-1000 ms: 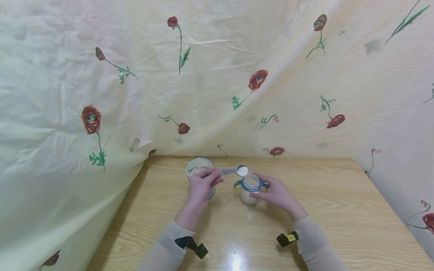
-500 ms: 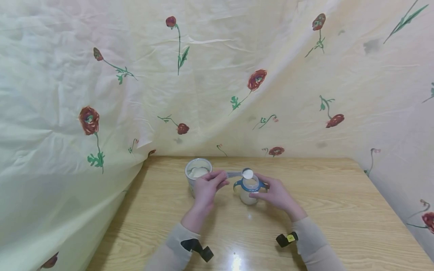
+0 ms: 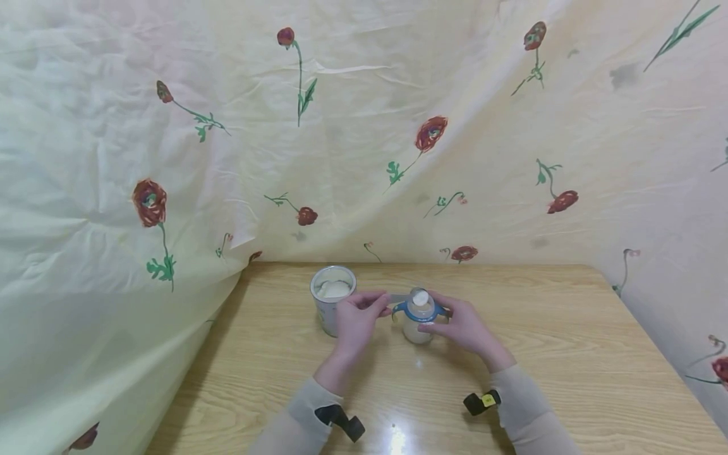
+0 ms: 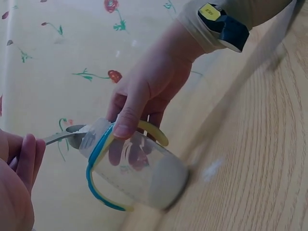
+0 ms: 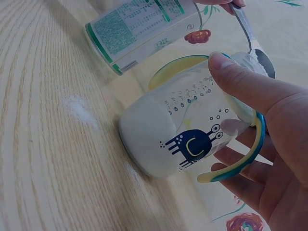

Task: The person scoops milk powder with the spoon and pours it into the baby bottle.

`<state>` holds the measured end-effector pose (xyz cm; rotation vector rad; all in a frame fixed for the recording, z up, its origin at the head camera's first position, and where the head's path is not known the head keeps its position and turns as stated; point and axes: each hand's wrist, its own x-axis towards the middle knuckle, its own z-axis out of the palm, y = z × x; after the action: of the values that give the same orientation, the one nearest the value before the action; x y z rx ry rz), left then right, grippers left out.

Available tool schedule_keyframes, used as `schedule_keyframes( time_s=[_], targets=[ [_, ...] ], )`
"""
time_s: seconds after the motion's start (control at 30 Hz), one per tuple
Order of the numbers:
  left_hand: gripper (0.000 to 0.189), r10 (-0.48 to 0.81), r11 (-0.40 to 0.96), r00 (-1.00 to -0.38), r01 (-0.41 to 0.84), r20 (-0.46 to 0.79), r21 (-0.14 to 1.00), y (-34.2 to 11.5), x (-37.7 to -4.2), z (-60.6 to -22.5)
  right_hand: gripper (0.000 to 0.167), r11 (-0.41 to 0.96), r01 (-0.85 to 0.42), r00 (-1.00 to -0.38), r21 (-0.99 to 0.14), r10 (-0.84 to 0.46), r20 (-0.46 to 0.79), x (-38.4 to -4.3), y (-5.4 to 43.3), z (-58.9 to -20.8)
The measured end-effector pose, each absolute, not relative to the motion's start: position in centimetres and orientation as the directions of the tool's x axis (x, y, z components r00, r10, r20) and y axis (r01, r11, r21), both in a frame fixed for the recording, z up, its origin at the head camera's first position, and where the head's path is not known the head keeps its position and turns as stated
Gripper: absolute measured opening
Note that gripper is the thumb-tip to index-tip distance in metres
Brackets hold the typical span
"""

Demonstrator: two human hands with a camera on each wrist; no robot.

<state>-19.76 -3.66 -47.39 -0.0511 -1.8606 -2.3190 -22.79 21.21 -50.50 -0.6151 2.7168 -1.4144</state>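
My left hand [image 3: 358, 319] pinches the handle of a grey measuring scoop [image 5: 244, 21]. Its bowl, heaped with white powder [image 3: 421, 297], is tilted over the open mouth of a clear baby bottle [image 5: 144, 130]. With thumb and fingers my right hand [image 3: 457, 322] grips that bottle below the neck, by its blue and yellow handle ring [image 4: 96, 178]. The bottle stands upright on the table, whitish contents in its lower part and a blue crab-like figure printed on its side. Left of it stands an open can [image 3: 327, 314] of white powder, partly behind my left hand.
The wooden table [image 3: 569, 335] reaches back to a hanging cloth [image 3: 352, 126] printed with red flowers. More of this cloth drapes along the left and right sides. Each sleeve bears a black strapped device.
My left hand has moved right with the scoop, from beside the can to the bottle's mouth, and the scoop has tipped. The can shows more fully; my right hand and the bottle stay put.
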Motion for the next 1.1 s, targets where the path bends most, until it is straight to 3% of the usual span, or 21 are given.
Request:
schedule_keyframes(
  time_s=[0.2, 0.33, 0.47, 0.6, 0.77, 1.1],
  targets=[
    [0.012, -0.11, -0.15, -0.977, 0.2, 0.185, 0.968, -3.5, -19.6, -47.3, 0.085, 0.514, -0.346, -0.919, -0.785, -0.355, 0.173, -22.9, 21.3, -50.5],
    [0.009, -0.082, -0.022, -0.94, 0.334, 0.332, 0.942, -3.5, -19.6, -47.4, 0.083, 0.519, -0.355, -0.917, -0.778, -0.356, 0.182, -22.9, 21.3, -50.6],
    [0.005, -0.011, 0.187, -0.824, 0.555, 0.567, 0.81, -3.7, -19.8, -47.6, 0.082, 0.515, -0.359, -0.915, -0.778, -0.36, 0.184, -22.9, 21.4, -50.7],
    [0.005, 0.091, 0.334, -0.695, 0.696, 0.713, 0.636, -3.9, -19.8, -47.8, 0.083, 0.508, -0.365, -0.912, -0.78, -0.365, 0.189, -22.9, 21.4, -50.8],
    [0.015, 0.237, 0.438, -0.581, 0.779, 0.778, 0.449, -4.3, -19.7, -47.4, 0.084, 0.504, -0.375, -0.908, -0.778, -0.371, 0.197, -22.9, 21.4, -50.9],
    [0.016, 0.357, 0.482, -0.471, 0.833, 0.807, 0.273, -4.7, -20.3, -46.9, 0.081, 0.473, -0.404, -0.892, -0.783, -0.394, 0.222, -23.0, 21.4, -50.6]
  ],
)
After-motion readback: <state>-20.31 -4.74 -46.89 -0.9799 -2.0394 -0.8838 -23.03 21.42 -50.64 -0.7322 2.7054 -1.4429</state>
